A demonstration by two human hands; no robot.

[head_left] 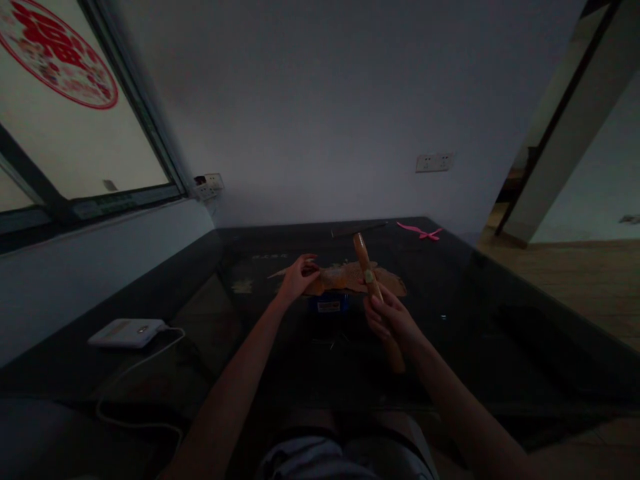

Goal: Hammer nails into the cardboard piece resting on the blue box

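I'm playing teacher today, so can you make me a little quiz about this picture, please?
1. Which grip holds the brown stick?
A) left
B) right
C) both

2. True or false: the pink item lies farther from the camera than the white device.

3. What colour is the object showing just below the brown sheet?

Key:
1. B, the right grip.
2. True.
3. Blue.

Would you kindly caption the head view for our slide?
Right hand holding a brown, cylindrical, seemingly wooden rod, left hand touching a ragged, cardboard-like brown sheet over a dark glossy tabletop.
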